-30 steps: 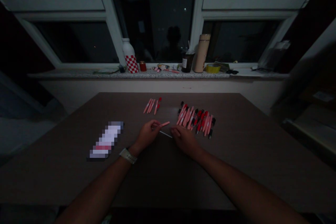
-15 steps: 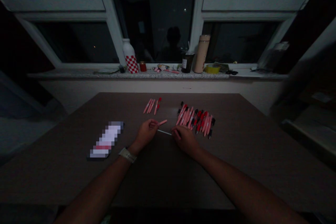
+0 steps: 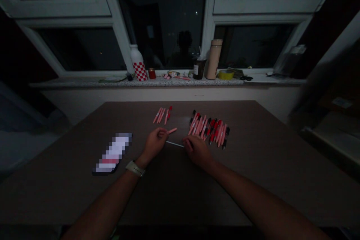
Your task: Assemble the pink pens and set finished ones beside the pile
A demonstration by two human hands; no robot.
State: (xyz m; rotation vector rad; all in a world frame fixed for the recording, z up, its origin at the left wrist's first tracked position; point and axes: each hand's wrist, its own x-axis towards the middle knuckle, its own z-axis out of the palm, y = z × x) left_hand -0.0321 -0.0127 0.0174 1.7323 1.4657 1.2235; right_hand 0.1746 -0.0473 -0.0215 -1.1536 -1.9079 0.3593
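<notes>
My left hand grips a pink pen barrel, whose far end sticks out past the fingers. My right hand pinches the end of a thin pale pen refill, which points left towards my left hand without reaching it. The two hands are a short gap apart. Just beyond my right hand lies a heap of pink and red pens with black parts. A smaller group of pink pens lies farther up the table. A pixelated flat packet lies left of my left hand.
The dark brown table ends at its far edge below a stone windowsill. On the sill stand a checkered bottle, a beige flask, a dark jar and a tape roll.
My left hand has drawn slightly left and the pink barrel now lies flatter. The refill has shifted left with my right hand. The whole view has tilted slightly.
</notes>
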